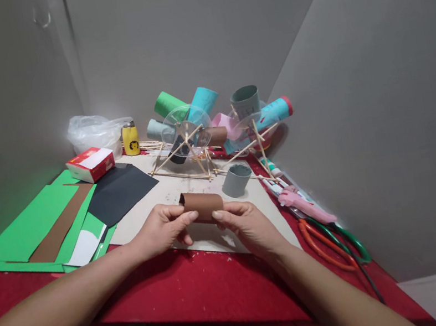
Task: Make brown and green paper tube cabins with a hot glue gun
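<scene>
Both my hands hold a small brown paper roll [203, 205] sideways above a grey cardboard sheet [172, 190]. My left hand [162, 230] pinches its left end with thumb and fingers. My right hand [248, 225] grips the right end, fingers curled round it. Just beyond the roll a grey paper cup [237, 180] lies on the cardboard. Farther back stands a wheel-like model [212, 130] of wooden sticks, clear discs and coloured paper cups.
Green, brown, black and white paper sheets [43, 222] lie at the left on the red tablecloth [190, 291]. A red-and-white box [90, 164], a plastic bag [94, 131] and a yellow bottle [130, 139] sit behind. Scissors [329, 244], a pink tool [305, 205] and tubes line the right wall.
</scene>
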`<state>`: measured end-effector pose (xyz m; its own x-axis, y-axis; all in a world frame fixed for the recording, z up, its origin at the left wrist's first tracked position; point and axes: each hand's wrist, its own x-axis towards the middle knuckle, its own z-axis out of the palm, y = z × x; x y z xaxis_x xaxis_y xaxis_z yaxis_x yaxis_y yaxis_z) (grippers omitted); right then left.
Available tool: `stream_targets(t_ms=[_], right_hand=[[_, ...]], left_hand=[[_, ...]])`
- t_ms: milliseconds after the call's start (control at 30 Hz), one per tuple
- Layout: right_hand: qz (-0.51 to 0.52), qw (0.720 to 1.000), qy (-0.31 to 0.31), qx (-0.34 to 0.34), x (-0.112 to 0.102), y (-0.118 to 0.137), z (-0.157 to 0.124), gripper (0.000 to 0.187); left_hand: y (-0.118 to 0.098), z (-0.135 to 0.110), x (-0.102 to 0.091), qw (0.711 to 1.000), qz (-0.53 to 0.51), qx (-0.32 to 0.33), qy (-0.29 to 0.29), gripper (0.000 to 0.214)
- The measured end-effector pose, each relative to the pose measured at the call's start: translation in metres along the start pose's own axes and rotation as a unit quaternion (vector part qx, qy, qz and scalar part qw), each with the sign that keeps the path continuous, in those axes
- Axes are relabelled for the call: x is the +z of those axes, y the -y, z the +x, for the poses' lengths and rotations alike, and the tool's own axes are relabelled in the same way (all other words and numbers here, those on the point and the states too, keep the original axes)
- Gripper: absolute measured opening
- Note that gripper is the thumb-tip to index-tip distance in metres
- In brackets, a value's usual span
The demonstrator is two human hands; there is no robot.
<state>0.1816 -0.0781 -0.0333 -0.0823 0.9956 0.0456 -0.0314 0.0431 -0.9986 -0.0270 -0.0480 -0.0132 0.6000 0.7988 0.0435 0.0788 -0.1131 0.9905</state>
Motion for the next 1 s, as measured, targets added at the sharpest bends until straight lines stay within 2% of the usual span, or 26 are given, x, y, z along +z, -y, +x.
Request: stream_targets(t_ms=[300, 533, 667, 833, 1000], right_hand=[[-0.02, 0.999, -0.018, -0.027, 0.008, 0.004, -0.004, 0.022], [-0.039, 0.999, -0.027, 0.026, 0.011, 0.005, -0.007, 0.03], [-0.06, 0.997, -0.029, 0.029, 0.013, 0.008, -0.009, 0.033], [-0.066, 0.997, -0.029, 0.023, 0.012, 0.005, -0.008, 0.037], [-0.082, 0.996, -0.023, 0.017, 0.009, 0.005, -0.009, 0.036]], left_hand=[[0.0, 0.002, -0.002, 0.999, -0.034, -0.02, -0.002, 0.043], [0.001, 0.001, 0.001, 0.999, -0.036, -0.022, -0.019, 0.043], [0.0, 0.001, 0.001, 0.999, -0.023, -0.018, -0.027, 0.043], [0.0, 0.002, -0.001, 0.999, -0.031, -0.028, -0.007, 0.04], [-0.005, 0.001, 0.0, 0.994, -0.102, -0.032, 0.013, 0.041]])
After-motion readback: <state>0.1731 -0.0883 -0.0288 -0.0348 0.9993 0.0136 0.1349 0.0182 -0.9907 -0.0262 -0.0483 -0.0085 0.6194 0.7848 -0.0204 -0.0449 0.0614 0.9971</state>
